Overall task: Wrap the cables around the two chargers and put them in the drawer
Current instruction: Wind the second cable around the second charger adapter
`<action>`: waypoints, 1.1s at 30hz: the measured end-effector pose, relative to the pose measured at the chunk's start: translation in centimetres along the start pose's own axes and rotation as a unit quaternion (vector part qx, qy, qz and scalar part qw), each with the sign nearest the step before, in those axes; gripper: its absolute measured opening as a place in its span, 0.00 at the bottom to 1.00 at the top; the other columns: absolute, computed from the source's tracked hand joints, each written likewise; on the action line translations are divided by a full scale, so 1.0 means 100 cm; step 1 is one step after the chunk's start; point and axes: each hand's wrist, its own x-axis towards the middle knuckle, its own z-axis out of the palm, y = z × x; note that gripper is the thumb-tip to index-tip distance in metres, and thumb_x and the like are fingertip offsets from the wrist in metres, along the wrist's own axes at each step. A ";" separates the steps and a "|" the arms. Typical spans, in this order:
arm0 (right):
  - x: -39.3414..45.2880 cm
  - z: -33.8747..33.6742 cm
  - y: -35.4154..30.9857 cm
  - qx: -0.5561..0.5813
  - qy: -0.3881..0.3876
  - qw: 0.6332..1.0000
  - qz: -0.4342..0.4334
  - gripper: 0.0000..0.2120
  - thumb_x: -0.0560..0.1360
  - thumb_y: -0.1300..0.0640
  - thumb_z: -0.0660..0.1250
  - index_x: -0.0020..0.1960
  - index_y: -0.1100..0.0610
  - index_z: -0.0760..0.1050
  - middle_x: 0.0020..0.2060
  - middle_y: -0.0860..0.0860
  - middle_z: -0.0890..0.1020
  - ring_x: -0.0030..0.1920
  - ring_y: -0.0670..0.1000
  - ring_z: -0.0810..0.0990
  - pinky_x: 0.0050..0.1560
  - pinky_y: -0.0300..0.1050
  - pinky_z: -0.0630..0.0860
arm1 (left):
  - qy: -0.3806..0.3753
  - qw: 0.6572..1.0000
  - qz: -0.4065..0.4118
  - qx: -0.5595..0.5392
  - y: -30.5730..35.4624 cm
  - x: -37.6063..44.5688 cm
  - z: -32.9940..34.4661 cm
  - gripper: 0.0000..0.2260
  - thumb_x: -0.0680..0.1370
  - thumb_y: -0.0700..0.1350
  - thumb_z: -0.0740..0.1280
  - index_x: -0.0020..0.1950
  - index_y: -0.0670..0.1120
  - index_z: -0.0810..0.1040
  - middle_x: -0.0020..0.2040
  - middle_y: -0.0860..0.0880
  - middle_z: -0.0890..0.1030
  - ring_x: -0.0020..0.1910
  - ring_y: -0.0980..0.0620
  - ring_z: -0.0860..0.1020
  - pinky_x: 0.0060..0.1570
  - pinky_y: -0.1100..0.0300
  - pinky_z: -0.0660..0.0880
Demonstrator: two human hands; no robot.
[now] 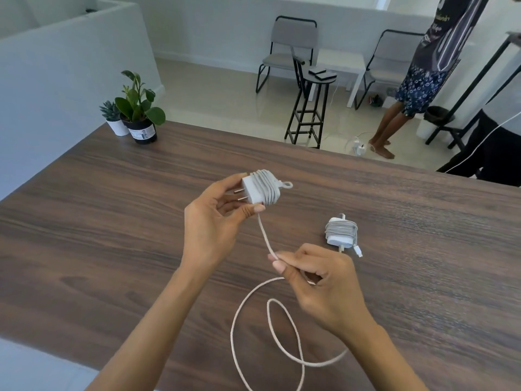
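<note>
A dark wood-grain tabletop (pixel 118 210) fills the lower frame, its grain running side to side, with pale walls to the left and a glossy cream floor (pixel 214 91) beyond its far edge. At ten o'clock on the tabletop, near the corner, a small succulent in a white pot (pixel 114 119) stands just beside a leafy plant in a black pot (pixel 139 114). At centre, the person's left hand (pixel 211 221) holds a white charger (pixel 258 189) above the surface, prongs pointing left, fingers (pixel 255 209) closed around the plug end; its body is already wound with several turns of cable. From it the loose cable (pixel 265 235) drops toward six o'clock into the right hand (pixel 318 280), whose fingers pinch it, then trails in open loops on the tabletop near the bottom edge. At three o'clock from the hands, a second charger (pixel 341 232) lies flat on the wood, fully wrapped, its connector tip poking out beside it. Across the room at twelve o'clock stand a black stool (pixel 310 108) carrying dark objects and two grey folding chairs (pixel 290 43) against the wall. At two o'clock a bystander (pixel 423 80) stands barefoot on the floor, a white cord lying near the feet.
</note>
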 end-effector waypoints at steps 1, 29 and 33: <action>0.002 -0.004 -0.003 -0.010 -0.006 1.000 -0.017 0.06 0.72 0.58 0.71 0.47 0.53 0.85 0.29 0.37 0.70 0.28 0.37 0.68 0.33 0.24 0.60 | -0.003 1.000 -0.007 0.005 -0.004 -0.002 0.002 0.24 0.65 0.41 0.77 0.60 0.45 0.78 0.52 0.49 0.83 0.49 0.54 0.83 0.53 0.54 0.80; 0.080 -0.057 0.011 0.035 -0.017 0.998 0.048 0.07 0.62 0.46 0.72 0.33 0.49 0.82 0.29 0.41 0.80 0.29 0.43 0.73 0.32 0.32 0.66 | -0.257 0.961 -0.071 -0.077 0.020 -0.051 0.010 0.24 0.62 0.31 0.77 0.55 0.48 0.81 0.50 0.44 0.84 0.47 0.47 0.83 0.51 0.60 0.78; 0.070 -0.051 0.019 0.044 0.010 0.998 0.051 0.05 0.64 0.45 0.71 0.33 0.45 0.79 0.32 0.48 0.81 0.30 0.45 0.72 0.34 0.37 0.69 | -0.280 0.953 -0.074 -0.087 0.025 -0.053 0.011 0.24 0.63 0.31 0.77 0.53 0.52 0.83 0.48 0.48 0.85 0.47 0.51 0.83 0.51 0.61 0.77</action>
